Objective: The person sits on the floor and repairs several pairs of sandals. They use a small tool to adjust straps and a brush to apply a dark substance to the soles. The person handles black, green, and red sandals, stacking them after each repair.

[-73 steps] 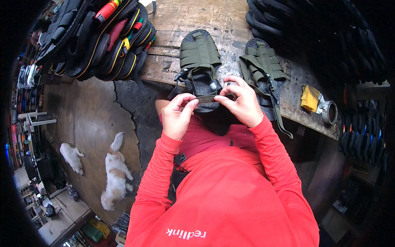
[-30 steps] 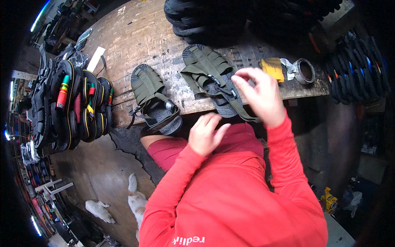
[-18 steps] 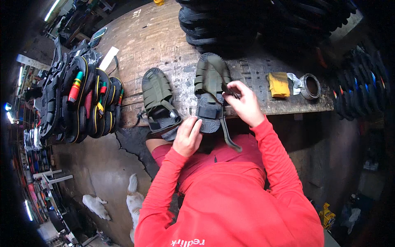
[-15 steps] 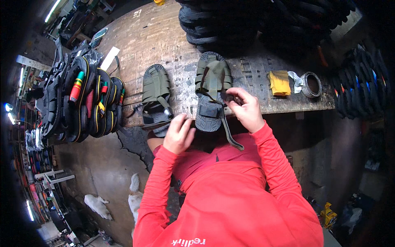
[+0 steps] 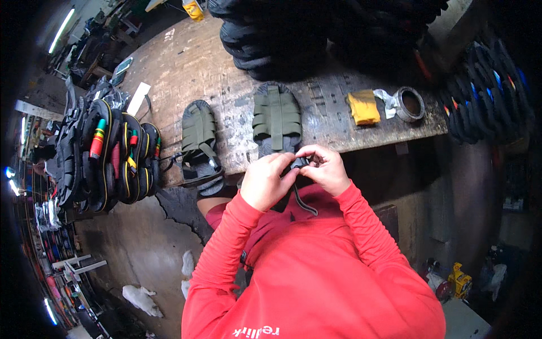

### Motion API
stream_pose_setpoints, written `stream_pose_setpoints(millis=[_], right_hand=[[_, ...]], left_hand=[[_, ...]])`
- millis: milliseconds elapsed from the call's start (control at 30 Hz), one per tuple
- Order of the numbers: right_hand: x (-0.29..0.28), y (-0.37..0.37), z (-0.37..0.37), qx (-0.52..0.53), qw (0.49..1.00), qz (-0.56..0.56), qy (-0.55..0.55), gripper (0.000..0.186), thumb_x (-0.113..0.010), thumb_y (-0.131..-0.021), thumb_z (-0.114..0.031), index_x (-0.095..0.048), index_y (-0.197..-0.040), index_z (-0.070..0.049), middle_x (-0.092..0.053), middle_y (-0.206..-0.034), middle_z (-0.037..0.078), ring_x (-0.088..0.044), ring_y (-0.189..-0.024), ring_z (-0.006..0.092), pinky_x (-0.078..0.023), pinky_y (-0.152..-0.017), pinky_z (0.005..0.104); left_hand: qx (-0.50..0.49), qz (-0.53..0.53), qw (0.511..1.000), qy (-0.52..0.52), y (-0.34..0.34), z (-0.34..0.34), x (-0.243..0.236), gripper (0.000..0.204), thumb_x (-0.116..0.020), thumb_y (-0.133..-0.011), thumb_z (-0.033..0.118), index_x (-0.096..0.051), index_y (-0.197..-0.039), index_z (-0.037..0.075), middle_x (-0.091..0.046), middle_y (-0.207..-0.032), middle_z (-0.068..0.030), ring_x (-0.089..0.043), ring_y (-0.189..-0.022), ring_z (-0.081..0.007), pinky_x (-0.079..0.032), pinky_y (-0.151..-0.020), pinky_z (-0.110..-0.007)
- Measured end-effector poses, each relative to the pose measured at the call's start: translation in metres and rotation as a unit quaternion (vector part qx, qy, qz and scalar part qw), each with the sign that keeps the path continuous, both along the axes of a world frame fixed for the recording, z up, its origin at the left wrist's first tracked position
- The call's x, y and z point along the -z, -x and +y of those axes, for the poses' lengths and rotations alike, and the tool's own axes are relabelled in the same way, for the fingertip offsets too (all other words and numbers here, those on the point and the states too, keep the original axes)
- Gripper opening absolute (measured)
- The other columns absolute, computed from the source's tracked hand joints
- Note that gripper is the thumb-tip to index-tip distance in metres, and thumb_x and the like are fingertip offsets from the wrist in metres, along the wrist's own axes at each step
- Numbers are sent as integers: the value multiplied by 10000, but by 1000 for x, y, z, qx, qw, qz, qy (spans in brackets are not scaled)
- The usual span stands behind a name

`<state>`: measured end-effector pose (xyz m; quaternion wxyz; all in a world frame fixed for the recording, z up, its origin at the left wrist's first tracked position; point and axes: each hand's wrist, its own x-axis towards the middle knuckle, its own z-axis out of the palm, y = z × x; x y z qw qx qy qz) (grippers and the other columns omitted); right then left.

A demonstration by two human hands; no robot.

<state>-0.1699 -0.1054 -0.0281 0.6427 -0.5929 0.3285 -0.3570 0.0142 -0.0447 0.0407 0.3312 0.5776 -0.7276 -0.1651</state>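
Observation:
Two olive-green strap sandals lie on the worktable, toes pointing away from me. The nearer part of the right-hand sandal (image 5: 276,120) is hidden behind my hands. My left hand (image 5: 266,182) and my right hand (image 5: 324,170) meet at the heel end of that sandal. Between their fingertips they pinch a small black buckle (image 5: 299,163), both hands closed on it. A loose strap end (image 5: 305,207) hangs below the hands, over my lap. To the left, untouched, lies the other sandal (image 5: 199,131), its heel at the table's front edge.
Stacked sandals with coloured straps (image 5: 107,152) stand at the table's left. A dark pile of footwear (image 5: 271,45) rises at the back, and more sandals (image 5: 485,96) at the right. A yellow cloth (image 5: 364,107) lies beside a tape roll (image 5: 410,104). White animals (image 5: 142,300) lie on the floor.
My left hand has moved right and joined my right hand at the buckle. The buckle has come down toward me, off the sandal's straps. The whole view has shifted slightly.

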Motion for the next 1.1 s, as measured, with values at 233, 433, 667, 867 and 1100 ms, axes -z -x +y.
stream_pose_setpoints(millis=[233, 433, 667, 867, 1100], right_hand=[[3, 6, -2, -23, 988, 69, 135, 344, -772, -760, -2, -732, -1096, -63, -698, -941, 35, -613, -751, 92, -505, -672, 255], [6, 23, -17, 122, 984, 81, -103, 315, -848, -809, -62, -709, -1092, -70, -692, -962, -53, -526, -691, 6, -412, -589, 179], [-96, 33, -36, 56, 983, -14, 173, 825, -948, -704, -209, -554, -1403, -16, -657, -1210, 15, -331, -587, -35, -288, -512, 149], [-161, -19, -59, 235, 942, -128, 201, 326, -586, -1032, -236, -667, -1269, -28, -710, -923, 40, -408, -509, -7, -277, -448, 163], [-121, 43, -112, 389, 907, -25, 159, 400, -489, -1094, -377, -639, -1275, -53, -739, -964, 83, -403, -461, 14, -319, -413, 202]], left_hand=[[-97, 178, 967, -153, 3, 7, 14, 284, -782, -709, 175, -681, -907, -1, -662, -757, -124, -668, -697, -160, -532, -668, -323], [-207, 235, 939, -143, -29, 15, -8, 223, -775, -713, 115, -656, -873, 16, -615, -733, -27, -553, -702, -96, -490, -658, -283], [-16, 109, 990, 90, -44, -12, -129, 262, -806, -812, 36, -656, -1026, 24, -627, -946, -2, -560, -788, -57, -468, -701, -212], [100, 401, 896, 160, -15, -70, -126, 245, -735, -927, 109, -653, -1129, -4, -698, -999, -91, -686, -916, -149, -560, -829, -292], [93, -113, 989, -6, 45, -16, 62, 542, -634, -965, 395, -578, -1369, 39, -561, -1433, -170, -470, -1407, -305, -282, -1188, -562]])
